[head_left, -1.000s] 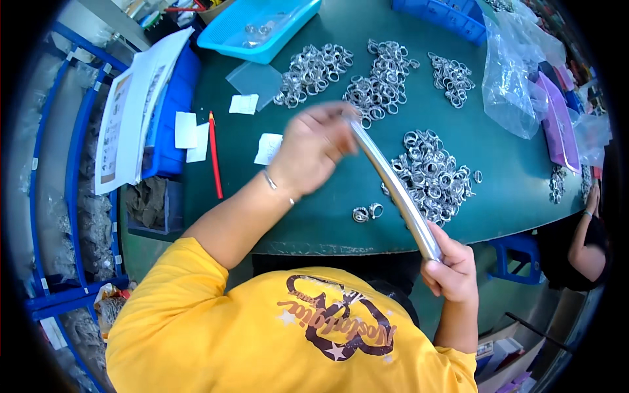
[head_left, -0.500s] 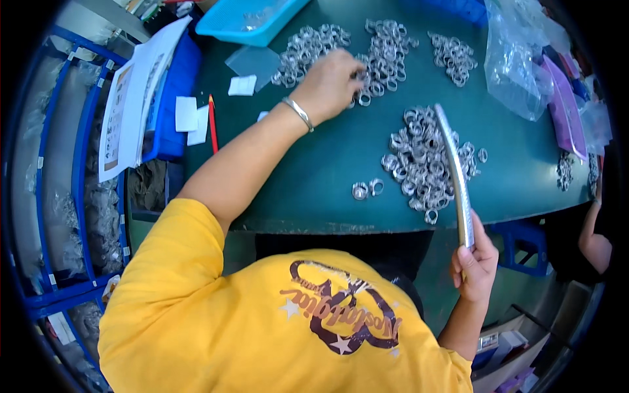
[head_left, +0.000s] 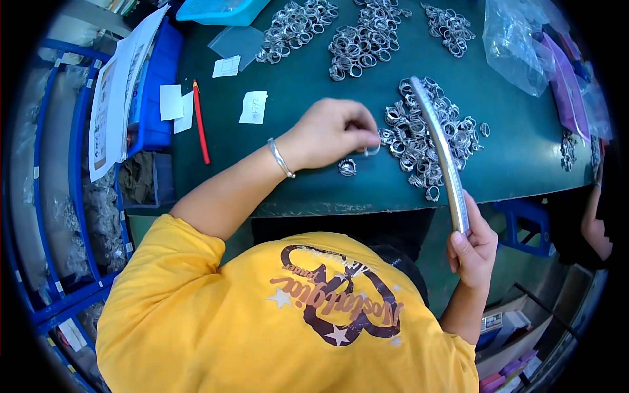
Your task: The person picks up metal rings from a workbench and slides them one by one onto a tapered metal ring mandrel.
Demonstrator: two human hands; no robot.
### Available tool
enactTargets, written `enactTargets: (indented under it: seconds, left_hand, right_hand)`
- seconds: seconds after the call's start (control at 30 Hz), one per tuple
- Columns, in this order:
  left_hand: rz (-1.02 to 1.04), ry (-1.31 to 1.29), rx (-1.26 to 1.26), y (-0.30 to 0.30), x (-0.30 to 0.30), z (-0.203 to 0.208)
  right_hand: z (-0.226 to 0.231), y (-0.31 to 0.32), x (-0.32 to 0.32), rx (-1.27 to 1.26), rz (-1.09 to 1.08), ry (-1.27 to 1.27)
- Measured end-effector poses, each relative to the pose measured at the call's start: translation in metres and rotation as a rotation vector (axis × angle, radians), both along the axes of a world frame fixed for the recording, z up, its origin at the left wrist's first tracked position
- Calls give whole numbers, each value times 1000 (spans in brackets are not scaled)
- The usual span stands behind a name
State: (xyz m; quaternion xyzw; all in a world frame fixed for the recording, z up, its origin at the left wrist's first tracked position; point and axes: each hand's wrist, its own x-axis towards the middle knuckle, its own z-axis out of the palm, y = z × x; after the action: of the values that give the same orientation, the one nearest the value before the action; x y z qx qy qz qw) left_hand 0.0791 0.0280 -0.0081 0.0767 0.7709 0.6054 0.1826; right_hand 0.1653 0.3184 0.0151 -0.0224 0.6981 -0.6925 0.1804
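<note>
My left hand (head_left: 337,134), with a silver bangle on its wrist, is over the green table just left of a heap of silver rings (head_left: 429,134). Its thumb and forefinger are pinched at a silver ring (head_left: 372,151), slightly blurred. Another silver ring (head_left: 347,168) with a thick top lies on the table below the hand. My right hand (head_left: 472,249) grips the lower end of a long tapered metal ring sizing stick (head_left: 438,141). The stick slants up over the heap and hides part of it; no ring shows on it.
More ring piles (head_left: 367,39) lie along the far side. A red pencil (head_left: 202,124), paper slips (head_left: 253,107) and a blue bin (head_left: 160,85) are at left. A clear plastic bag (head_left: 517,52) lies at far right. Another person's arm (head_left: 593,223) shows at the right edge.
My left hand has come back from the far piles toward me and now pinches one of the two rings that lay apart. My right hand still holds the stick. The view has shifted a little.
</note>
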Motion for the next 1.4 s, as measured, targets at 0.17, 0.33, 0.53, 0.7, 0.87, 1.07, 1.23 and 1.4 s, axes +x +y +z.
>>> enactTargets:
  seconds: [0.17, 0.33, 0.53, 0.7, 0.87, 1.07, 1.23, 1.4]
  left_hand:
    - [216, -289, 699, -19, -6, -2]
    - [203, -269, 702, -20, -6, 0]
    - [-91, -125, 570, -5, 5, -2]
    - [-70, -136, 594, -6, 6, -2]
    - [-101, -59, 515, -6, 6, 1]
    - [273, -20, 689, -15, -3, 12]
    - [255, 344, -534, -49, -28, 19]
    - [188, 354, -495, -45, -31, 3]
  right_hand:
    - [-1, -1, 1, 148, 159, 97]
    - [3, -11, -3, 239, 245, 214]
    - [3, -37, -16, 270, 329, 448]
    - [0, -37, -18, 258, 332, 493]
    - [-2, -35, -17, 275, 348, 477]
    - [0, -19, -9, -117, 234, -31]
    - [-6, 2, 5, -40, -9, -51]
    - [-5, 3, 10, -73, -75, -66]
